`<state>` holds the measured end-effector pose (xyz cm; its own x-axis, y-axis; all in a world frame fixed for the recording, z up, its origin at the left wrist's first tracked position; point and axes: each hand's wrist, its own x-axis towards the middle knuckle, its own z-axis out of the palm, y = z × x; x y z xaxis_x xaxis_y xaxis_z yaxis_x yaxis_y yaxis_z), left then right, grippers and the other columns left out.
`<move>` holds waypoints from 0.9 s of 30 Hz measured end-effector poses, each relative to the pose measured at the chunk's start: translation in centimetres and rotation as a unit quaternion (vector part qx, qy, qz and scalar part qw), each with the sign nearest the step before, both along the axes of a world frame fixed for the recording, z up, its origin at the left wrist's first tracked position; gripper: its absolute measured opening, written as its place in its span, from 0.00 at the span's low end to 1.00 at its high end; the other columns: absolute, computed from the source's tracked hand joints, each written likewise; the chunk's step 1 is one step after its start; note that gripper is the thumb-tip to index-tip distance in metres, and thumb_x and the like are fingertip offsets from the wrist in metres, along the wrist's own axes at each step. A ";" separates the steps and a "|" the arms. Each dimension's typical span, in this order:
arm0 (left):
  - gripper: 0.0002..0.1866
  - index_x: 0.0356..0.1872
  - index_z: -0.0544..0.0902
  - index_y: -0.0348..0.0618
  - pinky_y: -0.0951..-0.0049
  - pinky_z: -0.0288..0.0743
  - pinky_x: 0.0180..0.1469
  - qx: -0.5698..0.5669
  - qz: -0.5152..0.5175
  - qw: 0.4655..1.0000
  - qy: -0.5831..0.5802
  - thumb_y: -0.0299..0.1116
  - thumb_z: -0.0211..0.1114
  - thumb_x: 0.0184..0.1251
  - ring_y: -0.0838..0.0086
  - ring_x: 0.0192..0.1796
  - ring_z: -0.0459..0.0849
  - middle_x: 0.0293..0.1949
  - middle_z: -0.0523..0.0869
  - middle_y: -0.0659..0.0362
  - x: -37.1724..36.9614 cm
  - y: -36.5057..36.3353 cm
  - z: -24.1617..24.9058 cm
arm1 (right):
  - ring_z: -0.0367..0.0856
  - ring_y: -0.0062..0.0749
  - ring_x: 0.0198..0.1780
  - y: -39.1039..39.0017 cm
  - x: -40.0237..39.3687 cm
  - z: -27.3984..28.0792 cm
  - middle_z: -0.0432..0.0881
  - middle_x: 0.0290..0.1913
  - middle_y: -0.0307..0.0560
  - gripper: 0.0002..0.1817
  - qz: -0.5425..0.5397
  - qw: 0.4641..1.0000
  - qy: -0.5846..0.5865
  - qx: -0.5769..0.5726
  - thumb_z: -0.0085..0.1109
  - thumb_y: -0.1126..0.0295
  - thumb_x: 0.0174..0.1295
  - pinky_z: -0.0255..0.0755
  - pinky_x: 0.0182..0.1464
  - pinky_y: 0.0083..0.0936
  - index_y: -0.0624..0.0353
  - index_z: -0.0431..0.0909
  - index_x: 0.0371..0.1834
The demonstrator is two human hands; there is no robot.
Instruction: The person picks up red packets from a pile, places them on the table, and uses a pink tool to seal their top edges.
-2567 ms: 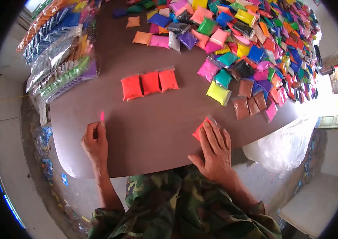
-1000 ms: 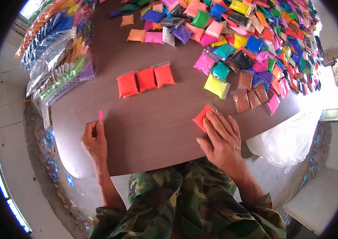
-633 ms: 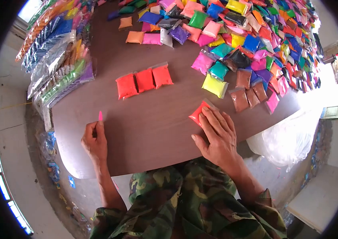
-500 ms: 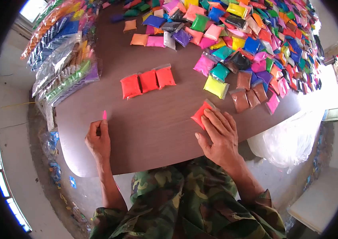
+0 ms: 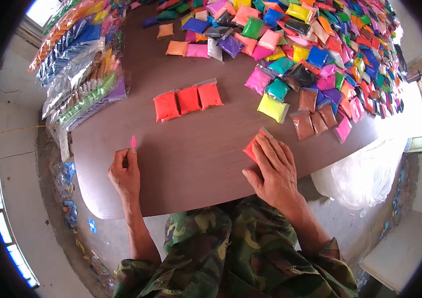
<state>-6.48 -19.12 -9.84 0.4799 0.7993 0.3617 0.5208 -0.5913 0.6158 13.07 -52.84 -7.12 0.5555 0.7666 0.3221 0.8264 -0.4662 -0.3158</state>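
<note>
My left hand [image 5: 125,174] is closed in a pinch above the table's left side, with a slim pink pointed piece [image 5: 133,141] sticking up from its fingertips. I cannot make out what kind of thing the piece is. Flat on a red packet [image 5: 251,150] lies my right hand [image 5: 276,169], its fingers stretched out and its thumb apart; the hand covers much of the packet. Farther back, three red packets [image 5: 189,100] of soft material in clear bags sit side by side in a row.
A big heap of coloured packets [image 5: 290,44] spreads over the back right of the brown table [image 5: 196,159]. Brown packets [image 5: 302,125] and a yellow packet [image 5: 272,108] lie at its near edge. Bundled bags [image 5: 84,89] are stacked at the left. A white plastic bag [image 5: 355,171] hangs at the right.
The view has shifted slightly, so the table's things appear a little to the right. Both hands keep nearly the same pose, the right one still on the red packet.
</note>
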 end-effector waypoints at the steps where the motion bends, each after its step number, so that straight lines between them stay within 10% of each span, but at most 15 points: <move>1: 0.10 0.40 0.88 0.38 0.70 0.74 0.34 0.000 0.001 1.000 0.003 0.34 0.74 0.80 0.79 0.28 0.79 0.25 0.85 0.61 0.0 -0.1 -0.1 | 0.73 0.48 0.82 0.3 0.5 -0.3 0.77 0.78 0.56 0.36 0.003 1.000 -0.001 0.008 0.78 0.56 0.65 0.66 0.81 0.54 0.65 0.80 0.72; 13: 0.08 0.41 0.90 0.38 0.71 0.76 0.35 -0.035 -0.007 0.999 -0.011 0.33 0.73 0.80 0.78 0.29 0.81 0.27 0.86 0.59 -0.5 -1.4 1.2 | 0.80 0.49 0.73 0.3 -1.4 -0.2 0.83 0.69 0.45 0.22 0.084 0.985 0.076 0.127 0.80 0.69 0.59 0.72 0.76 0.52 0.56 0.89 0.58; 27: 0.04 0.41 0.92 0.40 0.63 0.82 0.37 -0.088 -0.336 0.937 0.031 0.27 0.79 0.71 0.60 0.33 0.89 0.35 0.90 0.51 9.1 -15.2 3.2 | 0.86 0.43 0.66 -1.1 -1.9 -1.4 0.86 0.62 0.43 0.18 0.059 0.986 0.044 0.150 0.79 0.74 0.59 0.80 0.64 0.46 0.57 0.90 0.54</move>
